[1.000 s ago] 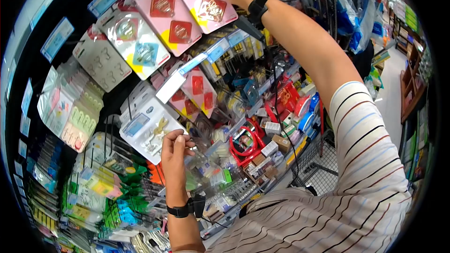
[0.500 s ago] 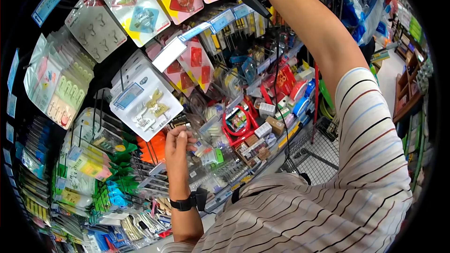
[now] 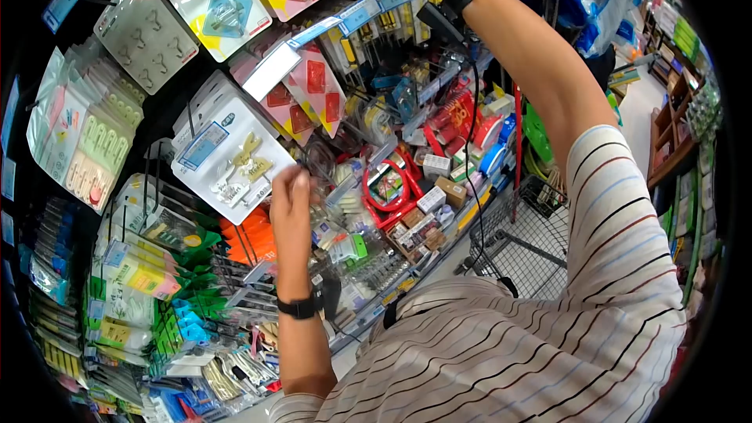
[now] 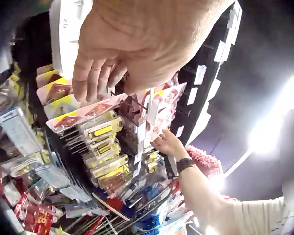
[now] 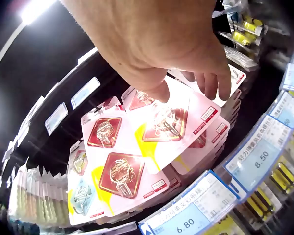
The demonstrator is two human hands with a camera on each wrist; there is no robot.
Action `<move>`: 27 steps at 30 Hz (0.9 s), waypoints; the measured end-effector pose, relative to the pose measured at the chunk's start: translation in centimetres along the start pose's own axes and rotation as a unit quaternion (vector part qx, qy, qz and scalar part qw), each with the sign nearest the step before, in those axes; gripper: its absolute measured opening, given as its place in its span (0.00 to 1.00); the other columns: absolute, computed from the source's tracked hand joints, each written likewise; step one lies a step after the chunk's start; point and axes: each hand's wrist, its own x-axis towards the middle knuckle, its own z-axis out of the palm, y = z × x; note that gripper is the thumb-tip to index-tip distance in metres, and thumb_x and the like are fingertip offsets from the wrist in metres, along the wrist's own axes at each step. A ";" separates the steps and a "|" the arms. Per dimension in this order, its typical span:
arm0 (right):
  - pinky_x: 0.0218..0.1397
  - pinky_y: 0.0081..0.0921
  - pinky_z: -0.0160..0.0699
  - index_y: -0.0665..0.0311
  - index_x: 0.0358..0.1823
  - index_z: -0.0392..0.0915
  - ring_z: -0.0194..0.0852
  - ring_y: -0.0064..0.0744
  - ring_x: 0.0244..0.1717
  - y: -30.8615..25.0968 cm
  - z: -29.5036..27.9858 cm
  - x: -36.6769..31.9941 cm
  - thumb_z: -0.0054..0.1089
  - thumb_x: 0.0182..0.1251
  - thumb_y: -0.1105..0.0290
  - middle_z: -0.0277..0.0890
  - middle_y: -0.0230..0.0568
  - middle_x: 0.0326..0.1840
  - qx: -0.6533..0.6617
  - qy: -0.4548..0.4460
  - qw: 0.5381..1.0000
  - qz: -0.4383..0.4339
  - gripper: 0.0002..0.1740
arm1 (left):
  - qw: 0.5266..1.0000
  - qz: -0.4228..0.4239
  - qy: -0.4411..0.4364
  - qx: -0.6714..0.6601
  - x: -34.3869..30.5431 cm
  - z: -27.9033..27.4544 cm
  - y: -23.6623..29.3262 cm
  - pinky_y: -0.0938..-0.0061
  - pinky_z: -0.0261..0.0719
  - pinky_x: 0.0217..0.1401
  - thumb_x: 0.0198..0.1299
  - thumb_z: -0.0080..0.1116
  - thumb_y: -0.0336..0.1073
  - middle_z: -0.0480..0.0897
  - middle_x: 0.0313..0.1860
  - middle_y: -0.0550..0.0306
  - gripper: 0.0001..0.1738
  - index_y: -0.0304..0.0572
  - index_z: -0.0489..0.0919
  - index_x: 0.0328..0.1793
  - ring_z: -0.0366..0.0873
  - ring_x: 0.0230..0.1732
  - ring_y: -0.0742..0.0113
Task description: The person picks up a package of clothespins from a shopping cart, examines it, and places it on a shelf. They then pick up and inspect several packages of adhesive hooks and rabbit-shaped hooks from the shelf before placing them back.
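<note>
My right hand (image 5: 171, 44) is at a pink hook card (image 5: 183, 110) with red squares and metal hooks, hanging at the front of its row. Its thumb lies on the card's face while the fingers curl past the far edge, pinching it. In the head view this hand is mostly cut off at the top. Lower down, my left hand (image 3: 291, 207) is raised with fingers loosely bent and nothing in them. It is beside a white card of rabbit-shaped hooks (image 3: 235, 160), fingertips close to its right edge. In the left wrist view the fingers hang downward.
Blue price tags (image 5: 257, 156) run along the rail below the pink cards. More hook cards (image 3: 149, 39) hang to the left. Red-handled goods and small boxes (image 3: 431, 200) fill a lower shelf. A wire shopping cart (image 3: 529, 243) stands at the right, by the striped shirt.
The head view has tilted downward, so the upper cards and the right hand have moved up toward the frame's top. The left hand stays near the rabbit hook card, slightly closer to it.
</note>
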 end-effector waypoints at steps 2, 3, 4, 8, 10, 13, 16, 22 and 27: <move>0.53 0.39 0.78 0.75 0.50 0.78 0.83 0.51 0.50 -1.1 -0.5 -1.0 0.61 0.63 0.63 0.83 0.61 0.45 -0.064 0.061 0.996 0.004 0.22 | 0.990 0.121 0.022 0.067 3.6 1.6 -1.0 0.68 0.80 0.49 0.74 0.52 0.43 0.81 0.52 0.49 0.23 0.30 0.72 0.63 0.81 0.48 0.61; 0.54 0.39 0.78 0.75 0.51 0.77 0.82 0.51 0.51 -0.8 -0.8 -1.1 0.61 0.63 0.63 0.83 0.61 0.46 -0.070 0.068 0.995 -0.009 0.23 | 0.978 0.182 0.034 0.100 5.6 2.4 -1.7 0.66 0.80 0.51 0.74 0.52 0.43 0.81 0.53 0.48 0.24 0.28 0.70 0.64 0.81 0.48 0.59; 0.54 0.39 0.78 0.75 0.53 0.76 0.82 0.52 0.51 -0.4 -1.3 -1.1 0.60 0.63 0.63 0.82 0.62 0.47 -0.076 0.074 0.994 -0.022 0.23 | 0.977 0.190 0.037 0.087 7.4 3.3 -2.3 0.65 0.79 0.51 0.73 0.53 0.43 0.82 0.50 0.46 0.23 0.29 0.72 0.61 0.82 0.47 0.55; 0.55 0.37 0.77 0.74 0.58 0.71 0.79 0.49 0.53 0.0 -3.1 -1.8 0.58 0.64 0.64 0.79 0.61 0.49 -0.139 0.147 0.978 -0.050 0.25 | 0.973 0.138 0.005 0.184 13.1 4.7 -2.1 0.60 0.78 0.50 0.69 0.57 0.43 0.83 0.42 0.36 0.21 0.28 0.74 0.54 0.82 0.46 0.41; 0.54 0.33 0.78 0.72 0.58 0.71 0.78 0.39 0.51 -0.7 -4.5 -2.8 0.56 0.67 0.66 0.78 0.51 0.49 -0.050 0.112 0.989 -0.087 0.23 | 0.957 0.126 0.009 0.261 15.0 4.9 -2.8 0.56 0.77 0.48 0.66 0.57 0.46 0.82 0.40 0.30 0.23 0.28 0.75 0.52 0.79 0.45 0.33; 0.55 0.32 0.78 0.72 0.60 0.69 0.75 0.35 0.52 -4.3 -6.0 -6.6 0.56 0.70 0.66 0.76 0.46 0.52 0.020 0.083 0.996 0.003 0.23 | 0.952 0.140 0.038 0.269 16.3 5.3 -4.1 0.53 0.76 0.46 0.68 0.53 0.45 0.82 0.38 0.30 0.21 0.31 0.77 0.50 0.79 0.41 0.32; 0.63 0.32 0.73 0.67 0.64 0.68 0.72 0.39 0.60 -6.1 -7.5 -9.5 0.58 0.70 0.63 0.74 0.49 0.59 0.018 0.036 0.999 0.007 0.25 | 0.968 0.119 0.040 0.217 15.9 5.3 -2.7 0.54 0.77 0.46 0.69 0.50 0.43 0.82 0.36 0.29 0.18 0.33 0.78 0.48 0.80 0.41 0.32; 0.61 0.27 0.73 0.71 0.62 0.71 0.75 0.29 0.58 -6.6 -7.9 -14.0 0.57 0.72 0.61 0.77 0.44 0.57 0.045 -0.010 0.999 0.025 0.24 | 0.980 0.155 0.063 0.105 13.9 5.0 -1.2 0.64 0.76 0.45 0.72 0.48 0.42 0.82 0.35 0.38 0.18 0.30 0.78 0.49 0.80 0.37 0.48; 0.58 0.28 0.76 0.71 0.65 0.68 0.76 0.31 0.61 -7.0 -5.7 -17.3 0.52 0.75 0.63 0.75 0.44 0.60 0.082 -0.086 0.985 0.122 0.23 | 0.992 0.100 -0.005 -0.080 11.8 5.4 -0.1 0.73 0.75 0.46 0.73 0.48 0.41 0.83 0.43 0.55 0.18 0.29 0.77 0.51 0.78 0.40 0.66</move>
